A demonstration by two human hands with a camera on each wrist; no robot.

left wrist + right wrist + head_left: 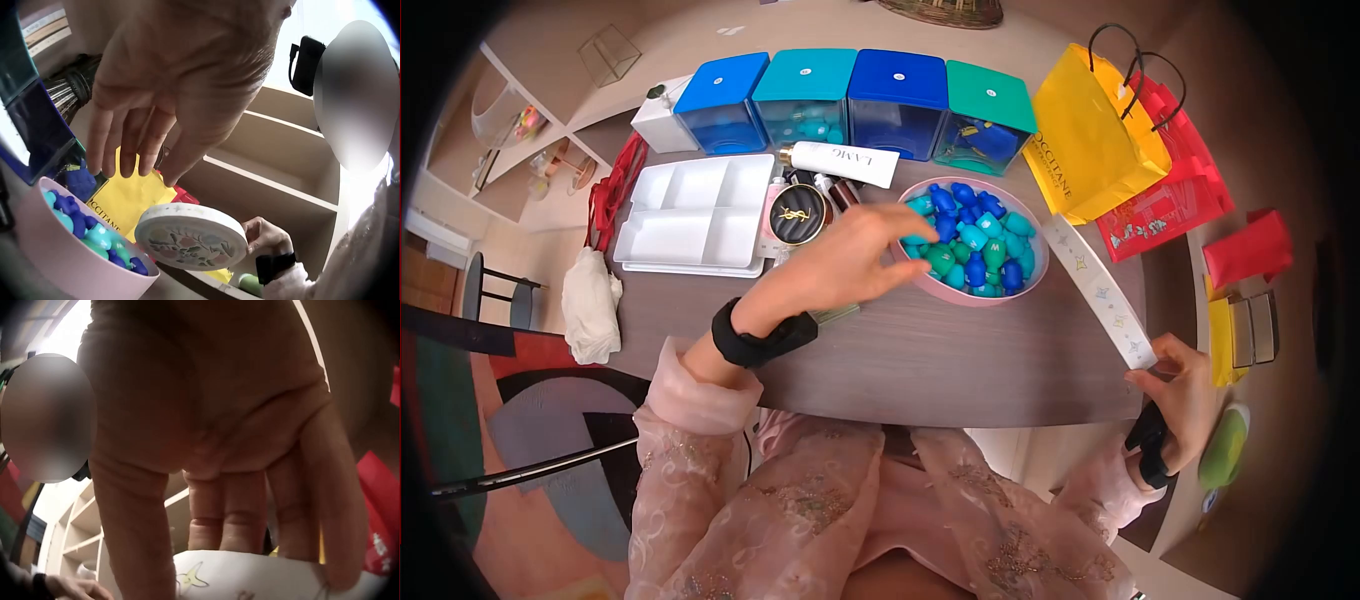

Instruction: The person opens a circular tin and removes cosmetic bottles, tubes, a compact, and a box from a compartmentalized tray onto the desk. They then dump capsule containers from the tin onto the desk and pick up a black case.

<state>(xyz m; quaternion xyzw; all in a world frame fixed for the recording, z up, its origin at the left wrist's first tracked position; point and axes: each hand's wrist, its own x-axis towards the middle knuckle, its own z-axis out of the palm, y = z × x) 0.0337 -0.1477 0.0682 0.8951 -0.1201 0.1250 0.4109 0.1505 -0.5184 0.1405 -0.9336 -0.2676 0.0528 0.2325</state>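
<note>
A round pink tub full of small blue, teal and green bulb-shaped pieces stands on the table. My left hand hovers at the tub's left rim, fingers spread and holding nothing; the left wrist view shows its palm and loosely extended fingers. On the right side, my right hand pinches the edge of a round white lid with a floral print on its face. Seen edge-on in the head view, the lid is tilted beside the tub, its rim printed with small flowers or stars.
Behind stand several lidded boxes in blue, teal and green. Left of the tub are a white divided tray, a black compact and a white tube. Yellow and red paper bags stand at the right.
</note>
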